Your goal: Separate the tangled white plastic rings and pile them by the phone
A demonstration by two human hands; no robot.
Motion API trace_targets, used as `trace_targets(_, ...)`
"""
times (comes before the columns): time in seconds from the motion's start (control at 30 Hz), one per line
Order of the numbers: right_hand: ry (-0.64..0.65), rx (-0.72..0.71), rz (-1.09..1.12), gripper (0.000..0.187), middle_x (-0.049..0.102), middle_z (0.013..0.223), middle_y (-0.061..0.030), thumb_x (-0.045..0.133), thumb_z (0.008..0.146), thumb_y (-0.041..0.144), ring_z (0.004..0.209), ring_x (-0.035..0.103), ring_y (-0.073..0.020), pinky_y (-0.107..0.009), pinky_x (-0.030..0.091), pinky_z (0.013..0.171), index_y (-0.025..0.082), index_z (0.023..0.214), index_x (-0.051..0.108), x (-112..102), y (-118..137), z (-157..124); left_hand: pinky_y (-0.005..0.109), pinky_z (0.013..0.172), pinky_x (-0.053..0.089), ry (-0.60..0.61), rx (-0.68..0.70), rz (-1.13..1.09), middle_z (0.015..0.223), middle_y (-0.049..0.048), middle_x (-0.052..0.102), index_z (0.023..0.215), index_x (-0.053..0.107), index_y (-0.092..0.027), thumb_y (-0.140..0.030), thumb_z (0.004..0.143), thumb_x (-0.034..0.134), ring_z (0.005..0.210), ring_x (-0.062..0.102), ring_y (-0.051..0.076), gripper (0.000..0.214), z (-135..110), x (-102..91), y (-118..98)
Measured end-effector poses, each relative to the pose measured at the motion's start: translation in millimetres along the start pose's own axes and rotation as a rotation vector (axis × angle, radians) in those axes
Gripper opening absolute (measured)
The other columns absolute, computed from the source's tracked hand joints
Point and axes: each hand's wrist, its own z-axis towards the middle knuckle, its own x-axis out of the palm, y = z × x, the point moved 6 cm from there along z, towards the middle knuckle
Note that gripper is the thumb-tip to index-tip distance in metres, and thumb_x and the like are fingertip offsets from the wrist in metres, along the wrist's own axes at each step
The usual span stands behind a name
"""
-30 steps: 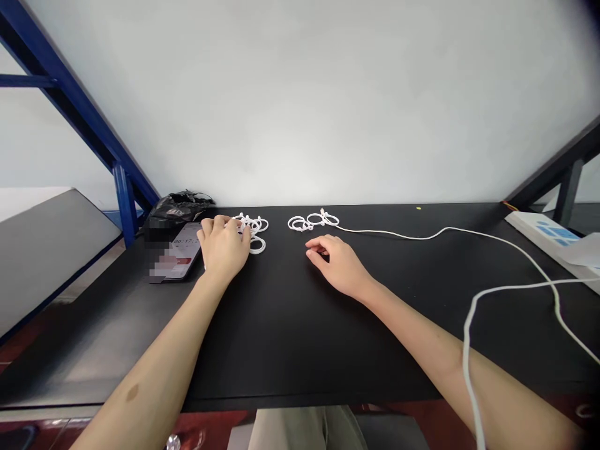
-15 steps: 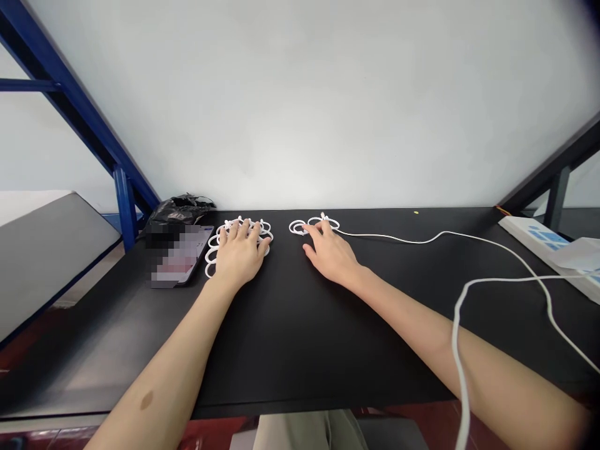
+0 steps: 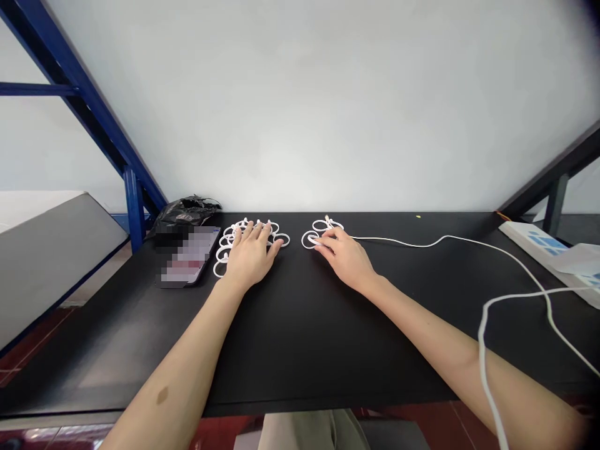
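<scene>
On the left of the black tabletop, a white cable lies bent into several overlapping loops. My left hand rests flat over these loops with its fingers spread, hiding part of them. To the right sit a few more small loops of white cable, where a metal plug end sticks up at the back. My right hand is closed in a pinch at the front of those loops, thumb and forefinger on the cable. Whether the two groups of loops are joined is hidden.
A phone lies left of the loops, with a crumpled black plastic bag behind it. From the right loops, a white cord runs across the table toward a white-and-blue box. Another stretch of cord crosses over my right forearm.
The right hand's fingers have drawn together into a pinch on the cable. My left hand stays on its loops, one loop now showing beyond its thumb. The view has shifted slightly.
</scene>
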Motion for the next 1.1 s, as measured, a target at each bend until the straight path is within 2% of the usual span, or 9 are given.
trace_targets(0.13, -0.052, 0.016, 0.200, 0.026, 0.064, 0.114, -0.0030, 0.051, 0.096, 0.037, 0.087, 0.063, -0.0177, -0.035, 0.050, 0.079, 0.030, 0.110, 0.072, -10.3, -7.0, -11.1, 0.061, 0.116, 0.015, -0.088, 0.029, -0.015, 0.132, 0.0137, 0.061, 0.128, 0.058, -0.013, -0.045, 0.097, 0.037, 0.134, 0.041, 0.036, 0.049, 0.3, -11.1, -7.5)
trace_targets(0.23, -0.069, 0.032, 0.356, 0.027, 0.068, 0.107, -0.0025, 0.052, 0.095, 0.037, 0.085, 0.064, -0.0166, -0.032, 0.050, 0.078, 0.027, 0.110, 0.072, -13.6, -8.0, -13.8, 0.054, 0.112, 0.030, -0.152, 0.107, -0.121, 0.120, 0.0107, 0.066, 0.121, 0.062, -0.016, -0.041, 0.096, 0.043, 0.122, 0.050, 0.032, 0.040, -5.8, -23.0, -26.2)
trace_targets(0.33, -0.056, 0.059, 0.452, 0.027, 0.071, 0.099, -0.0022, 0.055, 0.093, 0.040, 0.079, 0.065, -0.0163, -0.030, 0.050, 0.074, 0.026, 0.109, 0.072, -13.9, -7.5, -14.1, 0.045, 0.101, 0.044, -0.081, 0.245, -0.269, 0.113, 0.0090, 0.067, 0.121, 0.062, -0.019, -0.038, 0.095, 0.047, 0.112, 0.053, 0.027, 0.036, -16.3, -26.2, -54.0)
trace_targets(0.5, -0.054, 0.059, 0.452, 0.024, 0.073, 0.091, -0.0013, 0.057, 0.092, 0.038, 0.076, 0.065, -0.0157, -0.029, 0.048, 0.073, 0.026, 0.105, 0.073, -13.4, -1.6, -15.7, 0.041, 0.094, 0.047, 0.096, 0.366, -0.327, 0.107, 0.0061, 0.068, 0.111, 0.064, -0.021, -0.029, 0.092, 0.052, 0.101, 0.056, 0.024, 0.024, -26.8, -13.5, -79.7)
trace_targets(0.6, -0.045, 0.039, 0.442, 0.024, 0.072, 0.089, -0.0014, 0.057, 0.092, 0.039, 0.075, 0.063, -0.0153, -0.028, 0.046, 0.070, 0.025, 0.102, 0.074, -12.1, 4.7, -17.3, 0.036, 0.081, 0.050, 0.071, 0.281, -0.369, 0.095, 0.0053, 0.068, 0.098, 0.065, -0.021, -0.026, 0.093, 0.049, 0.090, 0.058, 0.022, 0.017, -24.4, -10.9, -74.0)
trace_targets(0.7, -0.020, 0.027, 0.459, 0.025, 0.071, 0.082, -0.0003, 0.055, 0.092, 0.040, 0.069, 0.059, -0.0139, -0.026, 0.043, 0.065, 0.024, 0.095, 0.074, -11.3, 10.7, -18.8, 0.031, 0.072, 0.049, 0.006, 0.125, -0.469, 0.087, 0.0020, 0.067, 0.090, 0.060, -0.022, -0.031, 0.089, 0.058, 0.080, 0.060, 0.018, 0.009, -22.3, -13.8, -63.0)
trace_targets(0.83, 0.057, -0.006, 0.568, 0.029, 0.066, 0.072, 0.0024, 0.050, 0.095, 0.038, 0.063, 0.055, -0.0117, -0.024, 0.042, 0.063, 0.023, 0.086, 0.072, -9.9, 18.7, -21.3, 0.026, 0.062, 0.044, -0.031, -0.054, -0.571, 0.074, -0.0042, 0.064, 0.086, 0.049, -0.023, -0.037, 0.084, 0.065, 0.062, 0.056, 0.013, 0.021, -23.8, -17.7, -53.2)
trace_targets(0.93, 0.094, 0.011, 0.676, 0.030, 0.066, 0.072, 0.0020, 0.050, 0.095, 0.039, 0.064, 0.057, -0.0115, -0.024, 0.046, 0.065, 0.021, 0.086, 0.072, -8.5, 20.5, -22.6, 0.025, 0.060, 0.042, -0.037, -0.095, -0.579, 0.068, -0.0059, 0.061, 0.087, 0.044, -0.024, -0.041, 0.084, 0.064, 0.057, 0.054, 0.012, 0.027, -24.3, -19.5, -52.1)
trace_targets(1.1, 0.133, 0.157, 0.857, 0.026, 0.072, 0.080, -0.0007, 0.055, 0.092, 0.038, 0.068, 0.064, -0.0124, -0.025, 0.054, 0.069, 0.020, 0.098, 0.073, -2.4, 13.8, -21.3, 0.026, 0.060, 0.042, 0.022, -0.074, -0.613, 0.064, -0.0064, 0.059, 0.088, 0.043, -0.024, -0.052, 0.083, 0.063, 0.058, 0.054, 0.013, 0.034, -22.6, -16.6, -55.8)
